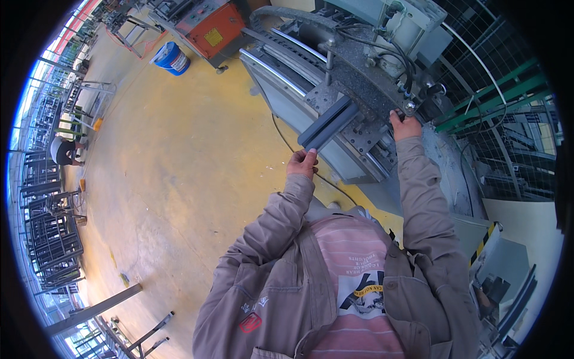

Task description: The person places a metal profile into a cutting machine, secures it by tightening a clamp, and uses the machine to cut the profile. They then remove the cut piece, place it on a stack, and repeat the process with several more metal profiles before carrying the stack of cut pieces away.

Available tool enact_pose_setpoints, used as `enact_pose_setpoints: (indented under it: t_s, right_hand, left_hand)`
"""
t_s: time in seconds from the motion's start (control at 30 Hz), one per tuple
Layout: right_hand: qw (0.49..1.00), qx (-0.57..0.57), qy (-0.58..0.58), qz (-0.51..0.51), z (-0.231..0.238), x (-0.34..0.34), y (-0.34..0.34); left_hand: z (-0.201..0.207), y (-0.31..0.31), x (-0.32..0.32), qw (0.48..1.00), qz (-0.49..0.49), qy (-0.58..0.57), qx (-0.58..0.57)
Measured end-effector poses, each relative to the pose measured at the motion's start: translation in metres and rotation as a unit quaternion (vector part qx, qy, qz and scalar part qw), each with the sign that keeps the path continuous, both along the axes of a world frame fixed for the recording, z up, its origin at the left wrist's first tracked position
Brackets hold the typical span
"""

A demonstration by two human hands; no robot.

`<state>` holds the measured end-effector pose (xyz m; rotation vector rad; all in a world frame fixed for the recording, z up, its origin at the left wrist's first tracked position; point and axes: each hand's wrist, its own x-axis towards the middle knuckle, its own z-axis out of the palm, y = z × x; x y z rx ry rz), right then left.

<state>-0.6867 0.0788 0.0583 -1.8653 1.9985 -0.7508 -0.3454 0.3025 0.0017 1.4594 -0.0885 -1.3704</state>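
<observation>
My left hand [304, 163] is closed on the near end of a dark grey grooved profile [326, 127], thumb on top and fingers curled below. The profile's far end lies on the metal bed of a dusty machine [320, 99], and its near end juts out past the bed's edge. Farther right, my right hand [407, 128] is closed at the machine's edge, close to a round metal knob [409, 106]. What its fingers grip is hidden.
Behind the bed rises a grey machine head with dark hoses [403, 60]. A blue bucket [171, 58] stands on the yellow floor near an orange cabinet [210, 33]. Wire mesh fencing [478, 48] is at right. Black frames [54, 245] and a bent-over person [64, 151] are far left.
</observation>
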Motion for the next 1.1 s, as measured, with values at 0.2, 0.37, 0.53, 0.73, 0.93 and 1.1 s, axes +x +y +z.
enact_pose_setpoints:
  t_s: [0.2,0.37,0.53,0.73,0.93,1.1]
  right_hand:
    - [0.999,0.025,0.019,-0.003,0.0,-0.008,0.004]
    - [0.999,0.039,-0.023,0.019,0.005,-0.002,0.009]
    - [0.999,0.052,-0.009,0.012,0.019,-0.023,0.015]
    - [0.997,0.05,0.058,-0.031,0.083,-0.033,0.021]
    - [0.959,-0.203,0.187,-0.058,0.12,0.026,-0.012]
    - [0.972,-0.225,0.035,-0.058,0.08,0.059,0.053]
  left_hand:
    - [-0.008,0.001,0.004,0.998,-0.014,0.055,-0.012]
    - [-0.018,0.019,0.012,0.992,-0.002,0.112,-0.056]
    - [-0.012,0.015,0.005,0.987,-0.064,0.073,-0.127]
    - [0.009,0.007,0.022,0.991,-0.134,-0.015,-0.016]
    - [-0.024,-0.001,0.024,0.982,-0.152,0.108,0.04]
    - [-0.054,0.012,0.046,0.919,-0.363,0.15,0.023]
